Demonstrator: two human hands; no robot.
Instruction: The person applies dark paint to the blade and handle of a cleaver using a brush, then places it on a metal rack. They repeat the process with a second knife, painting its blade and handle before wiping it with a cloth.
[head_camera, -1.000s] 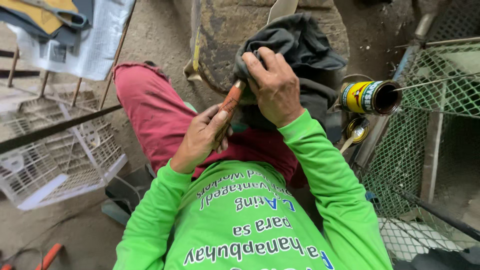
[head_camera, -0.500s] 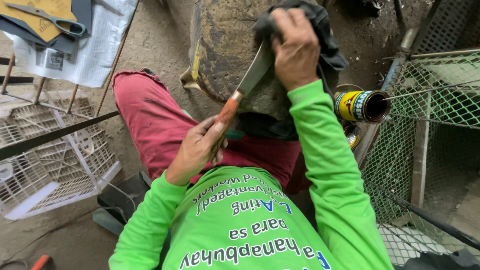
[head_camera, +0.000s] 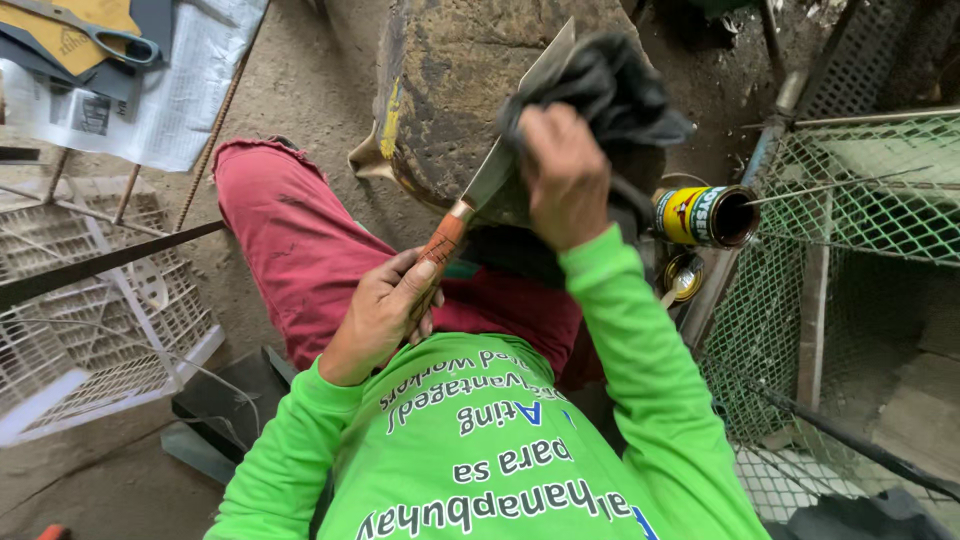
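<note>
My left hand (head_camera: 380, 312) grips the orange-brown handle of a large knife (head_camera: 497, 165), whose grey blade points up and away over my lap. Near the blade's tip, my right hand (head_camera: 565, 175) presses a dark cloth (head_camera: 610, 85) against the metal. Both arms wear bright green sleeves, and my red trousers (head_camera: 290, 250) show below the knife. The blade's far end is partly hidden by the cloth.
A worn stone or block (head_camera: 450, 70) stands ahead of my knees. A yellow open can (head_camera: 705, 215) lies at the right beside green wire mesh (head_camera: 870, 190). A white plastic basket (head_camera: 90, 330) sits at the left, with newspaper and scissors (head_camera: 100, 35) at top left.
My right hand has slid with the cloth up along the blade, from near the handle toward the tip. My left hand keeps hold of the handle.
</note>
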